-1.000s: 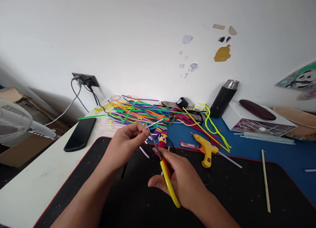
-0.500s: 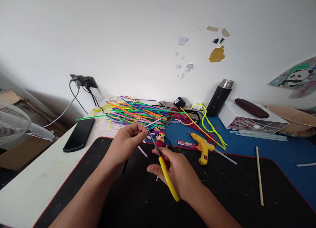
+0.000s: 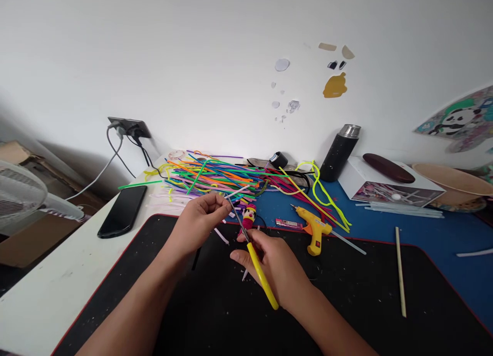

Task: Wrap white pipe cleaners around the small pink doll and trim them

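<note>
My left hand [image 3: 206, 217] is closed in a pinch on a thin white pipe cleaner [image 3: 238, 191], whose free end points up and right. My right hand [image 3: 271, 266] grips yellow-handled scissors [image 3: 263, 279], with the blades reaching up to the left fingertips. The blade tips lie against the pipe cleaner there; whether they cut into it I cannot tell. Just behind the scissors lies a small doll figure [image 3: 249, 213] in pink and yellow, partly hidden by my right hand. A short pale pipe cleaner piece [image 3: 221, 236] rests on the black mat [image 3: 215, 315].
Many coloured pipe cleaners [image 3: 208, 173] are heaped at the back. A yellow glue gun [image 3: 316, 230] and a wooden stick [image 3: 400, 274] lie to the right. Behind them stand a black thermos [image 3: 339, 154] and a white box [image 3: 356, 176]. A phone [image 3: 122, 212] lies at left.
Both hands, the scissors and the pipe cleaner keep nearly the same pose. The camera view has shifted slightly to the right.
</note>
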A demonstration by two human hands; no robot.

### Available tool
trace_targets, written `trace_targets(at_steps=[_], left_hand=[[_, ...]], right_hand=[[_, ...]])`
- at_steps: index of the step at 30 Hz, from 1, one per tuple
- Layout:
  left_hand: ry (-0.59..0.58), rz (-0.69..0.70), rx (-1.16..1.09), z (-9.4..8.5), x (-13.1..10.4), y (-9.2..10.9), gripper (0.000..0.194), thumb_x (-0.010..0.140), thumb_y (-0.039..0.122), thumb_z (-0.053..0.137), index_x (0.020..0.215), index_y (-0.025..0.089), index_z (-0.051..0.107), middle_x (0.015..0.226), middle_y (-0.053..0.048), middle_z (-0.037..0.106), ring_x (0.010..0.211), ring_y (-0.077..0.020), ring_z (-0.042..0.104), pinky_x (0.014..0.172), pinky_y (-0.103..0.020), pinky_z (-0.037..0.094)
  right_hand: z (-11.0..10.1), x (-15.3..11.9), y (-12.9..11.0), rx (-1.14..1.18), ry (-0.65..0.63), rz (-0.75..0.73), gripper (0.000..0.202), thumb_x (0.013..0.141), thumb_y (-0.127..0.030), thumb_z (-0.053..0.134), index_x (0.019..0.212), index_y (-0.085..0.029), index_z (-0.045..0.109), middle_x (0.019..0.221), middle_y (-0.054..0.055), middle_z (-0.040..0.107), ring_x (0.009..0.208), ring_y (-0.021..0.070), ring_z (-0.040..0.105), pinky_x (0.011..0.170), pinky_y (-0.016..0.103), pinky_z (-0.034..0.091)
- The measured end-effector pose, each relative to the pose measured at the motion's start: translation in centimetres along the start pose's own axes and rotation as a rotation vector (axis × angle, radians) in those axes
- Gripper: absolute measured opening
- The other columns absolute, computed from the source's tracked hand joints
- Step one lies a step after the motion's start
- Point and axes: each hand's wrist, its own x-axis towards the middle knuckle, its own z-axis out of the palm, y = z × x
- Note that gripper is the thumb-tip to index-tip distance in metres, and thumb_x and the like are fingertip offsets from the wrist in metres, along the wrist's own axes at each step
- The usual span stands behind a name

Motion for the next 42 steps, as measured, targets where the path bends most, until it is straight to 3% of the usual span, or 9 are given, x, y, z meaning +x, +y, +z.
trace_targets(at_steps=[8,14,21,24,28,31,37,42], left_hand=[[0.008,0.007,-0.009,-0.1,0.04,-0.09,0.038,0.078,0.051,0.086,0.077,0.018,0.067,0.064,0.004,0.055,0.056,-0.0093,0.04,0.052,-0.023,0.027],[0.012,0.022,-0.004,-0.4,-0.24,-0.04,0.036,0.083,0.05,0.082,0.078,0.018,0.067,0.066,0.004,0.055,0.058,-0.01,0.042,0.055,-0.024,0.031],[0.013,0.033,0.028,-0.63,-0.41,0.36,0.035,0.084,0.049,0.081,0.078,0.018,0.067,0.067,0.003,0.056,0.06,-0.0109,0.044,0.058,-0.024,0.033],[0.005,0.014,0.007,-0.69,-0.39,0.51,0.037,0.083,0.051,0.081,0.076,0.018,0.065,0.066,0.004,0.053,0.058,-0.0103,0.041,0.056,-0.024,0.031],[0.019,0.022,0.044,-0.59,-0.37,0.56,0.038,0.082,0.052,0.081,0.076,0.018,0.066,0.066,0.004,0.053,0.059,-0.0108,0.042,0.056,-0.024,0.031],[0.025,0.019,0.063,-0.44,-0.34,0.58,0.037,0.08,0.052,0.082,0.076,0.018,0.067,0.065,0.004,0.053,0.058,-0.0109,0.042,0.055,-0.025,0.03],[0.018,0.022,0.089,-0.28,-0.23,0.48,0.037,0.079,0.051,0.081,0.075,0.018,0.066,0.065,0.003,0.055,0.06,-0.0115,0.044,0.057,-0.025,0.032],[0.002,0.042,0.112,-0.27,-0.2,0.16,0.033,0.081,0.048,0.079,0.076,0.018,0.067,0.067,0.003,0.057,0.06,-0.0119,0.046,0.058,-0.024,0.035]], right_hand=[[0.27,-0.02,0.49,-0.028,0.018,-0.067,0.036,0.094,-0.048,0.08,0.119,-0.023,0.077,0.092,0.006,0.081,0.08,0.0229,0.076,0.072,0.028,0.053],[-0.08,-0.25,0.61,-0.024,-0.027,-0.098,0.05,0.095,-0.058,0.078,0.13,-0.023,0.074,0.087,0.003,0.077,0.071,0.0188,0.068,0.067,0.026,0.051],[-0.47,-0.42,0.48,-0.033,-0.075,-0.121,0.07,0.086,-0.065,0.084,0.136,-0.019,0.071,0.074,-0.002,0.066,0.064,0.0161,0.057,0.062,0.026,0.047],[-0.61,-0.48,0.1,-0.045,-0.078,-0.141,0.076,0.084,-0.067,0.085,0.142,-0.021,0.069,0.086,0.001,0.073,0.072,0.0192,0.064,0.069,0.028,0.05],[-0.67,-0.49,-0.36,-0.071,-0.07,-0.123,0.083,0.081,-0.067,0.087,0.147,-0.021,0.066,0.114,0.01,0.079,0.098,0.0297,0.074,0.089,0.037,0.055],[-0.41,-0.43,-0.15,-0.072,-0.061,-0.103,0.078,0.081,-0.065,0.088,0.142,-0.021,0.069,0.111,0.011,0.08,0.098,0.0312,0.076,0.088,0.037,0.056],[0.23,-0.21,0.49,-0.065,-0.029,-0.04,0.05,0.087,-0.055,0.087,0.122,-0.022,0.075,0.08,0.004,0.076,0.071,0.0225,0.07,0.068,0.029,0.05],[0.19,-0.14,0.07,-0.057,-0.007,-0.024,0.029,0.092,-0.047,0.081,0.105,-0.021,0.073,0.079,0.001,0.075,0.068,0.0183,0.067,0.065,0.026,0.045]])
